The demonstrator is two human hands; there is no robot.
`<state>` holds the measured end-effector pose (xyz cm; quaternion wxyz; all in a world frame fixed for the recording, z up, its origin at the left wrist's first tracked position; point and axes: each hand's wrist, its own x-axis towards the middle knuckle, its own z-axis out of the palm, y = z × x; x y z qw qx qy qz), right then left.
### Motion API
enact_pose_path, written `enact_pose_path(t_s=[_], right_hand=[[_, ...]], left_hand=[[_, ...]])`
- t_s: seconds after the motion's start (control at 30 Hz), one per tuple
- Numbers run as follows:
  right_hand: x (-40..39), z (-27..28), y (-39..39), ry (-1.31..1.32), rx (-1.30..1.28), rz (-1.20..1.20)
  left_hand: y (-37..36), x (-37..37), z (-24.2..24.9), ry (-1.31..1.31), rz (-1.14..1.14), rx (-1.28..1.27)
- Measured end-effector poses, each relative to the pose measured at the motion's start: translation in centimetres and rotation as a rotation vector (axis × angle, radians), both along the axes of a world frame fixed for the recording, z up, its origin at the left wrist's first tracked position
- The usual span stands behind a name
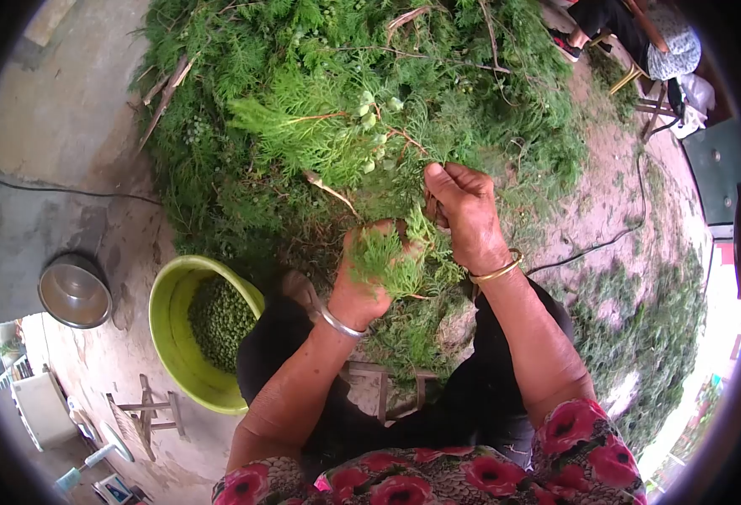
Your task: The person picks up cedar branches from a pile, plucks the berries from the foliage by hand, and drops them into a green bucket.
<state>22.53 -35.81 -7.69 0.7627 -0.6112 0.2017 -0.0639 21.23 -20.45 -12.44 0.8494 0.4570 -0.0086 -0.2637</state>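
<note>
My right hand (463,206) pinches the stem of a leafy green branch (303,126) that reaches up and left, with pale green seed cones (370,122) along it. Lower and to the left, my left hand (374,269) is closed around a smaller green sprig (391,257), whose leaves cover part of the fingers. A yellow-green bucket (164,316) stands left of my knees with many small green cones (221,324) inside. Beyond my hands lies a large heap of cut branches (219,181).
A metal bowl (76,290) rests on the floor at the left. Small wooden stools (147,412) are at the lower left. A black cable (597,248) crosses the floor at the right. Part of a seated person (610,21) shows at the upper right. Loose greenery (640,337) covers the right floor.
</note>
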Motion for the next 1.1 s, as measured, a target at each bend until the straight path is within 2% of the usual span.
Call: enact_pose_path(t_s=[0.07,0.1,0.13,0.23,0.27,0.3,0.33,0.37,0.4,0.43,0.47,0.5,0.57,0.73,0.8,0.9,1.03,1.07,1.1], right_hand=[[-0.1,0.7,-0.3,0.04,0.008,-0.022],[-0.2,1.2,-0.3,0.063,0.0,-0.04],[-0.2,1.5,-0.4,0.085,-0.008,-0.056],[0.4,-1.0,-2.5,-0.009,-0.029,-0.097],[0.6,-0.6,-2.7,-0.024,-0.022,-0.137],[0.5,0.1,-2.6,-0.059,0.145,-0.134],[0.3,0.7,-2.8,-0.057,0.148,-0.137],[0.1,1.2,-3.1,-0.006,0.094,-0.101],[0.0,1.3,-3.2,0.041,0.039,-0.059],[0.0,0.7,-3.3,-0.028,0.15,-0.051],[-0.1,0.8,-3.4,-0.031,0.156,-0.039],[-0.1,1.0,-3.3,-0.062,0.138,-0.063],[-0.3,1.3,-3.3,-0.094,0.112,-0.08],[-0.7,1.1,-3.7,-0.082,0.137,-0.012],[-0.8,0.6,-3.6,-0.055,0.026,0.001],[-1.0,0.5,-3.6,-0.029,0.01,0.062],[-0.9,0.2,-3.1,-0.041,0.042,0.086],[-0.9,0.1,-3.0,-0.066,0.058,0.09],[-1.0,0.3,-3.2,0.052,-0.001,0.118]], left_hand=[[0.0,1.3,1.6,-0.237,-0.169,0.319],[-0.3,0.7,-0.7,-0.043,-0.04,0.213],[0.1,0.4,-1.2,-0.043,-0.042,0.211],[1.1,0.6,2.0,-1.109,-0.313,0.747],[0.9,0.1,1.8,-1.109,-0.311,0.746],[0.6,-0.6,1.5,-0.68,-0.397,0.614],[0.6,-1.0,1.2,-0.251,-0.466,0.473],[0.4,0.8,5.5,-0.459,-0.522,0.495],[0.7,1.9,4.8,-0.455,-0.516,0.503],[1.1,2.8,3.5,-0.116,-0.316,0.161],[1.5,3.7,2.9,0.212,-0.104,-0.182],[1.8,4.5,3.0,0.206,-0.09,-0.176],[2.4,5.9,3.3,0.171,-0.058,-0.41],[2.9,6.5,4.4,0.177,0.05,-0.483],[2.9,6.7,4.7,0.119,0.055,-0.375],[2.9,6.4,5.1,0.056,0.037,-0.388],[2.6,5.8,4.3,0.147,0.024,-0.335],[2.6,5.6,4.2,0.129,-0.029,-0.234],[2.5,5.4,4.1,0.11,-0.081,-0.133]])
